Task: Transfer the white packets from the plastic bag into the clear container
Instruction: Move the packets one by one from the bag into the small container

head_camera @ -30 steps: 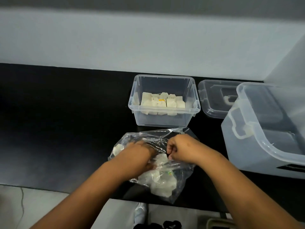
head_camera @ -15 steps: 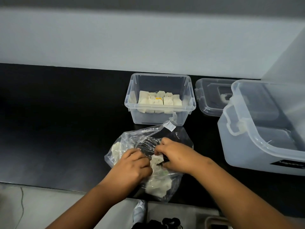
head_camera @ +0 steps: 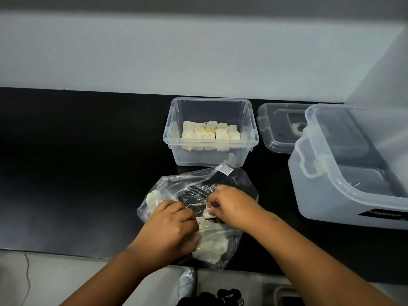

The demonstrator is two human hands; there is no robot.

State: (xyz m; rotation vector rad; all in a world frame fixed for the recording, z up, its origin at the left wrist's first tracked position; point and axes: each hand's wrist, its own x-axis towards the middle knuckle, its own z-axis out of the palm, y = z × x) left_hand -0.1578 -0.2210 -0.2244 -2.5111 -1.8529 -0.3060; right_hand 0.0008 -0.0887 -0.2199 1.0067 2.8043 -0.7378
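Note:
A crumpled clear plastic bag [head_camera: 194,180] lies on the black counter just in front of me, with several white packets [head_camera: 209,246] inside. My left hand [head_camera: 170,226] presses on the bag's near left side, fingers curled over the plastic. My right hand [head_camera: 231,204] pinches one white packet [head_camera: 208,214] at the bag's opening. Behind the bag stands the small clear container [head_camera: 247,151], open, with several white packets [head_camera: 209,133] packed in a row inside.
A clear lid [head_camera: 276,129] lies flat to the right of the container. A large translucent bin [head_camera: 344,173] stands at the far right on the black counter [head_camera: 77,173]. A grey wall runs behind. The counter's front edge is right below the bag.
My right hand has slid from the bag's top edge down into the opening and now pinches a white packet. My left hand has shifted slightly toward me on the bag.

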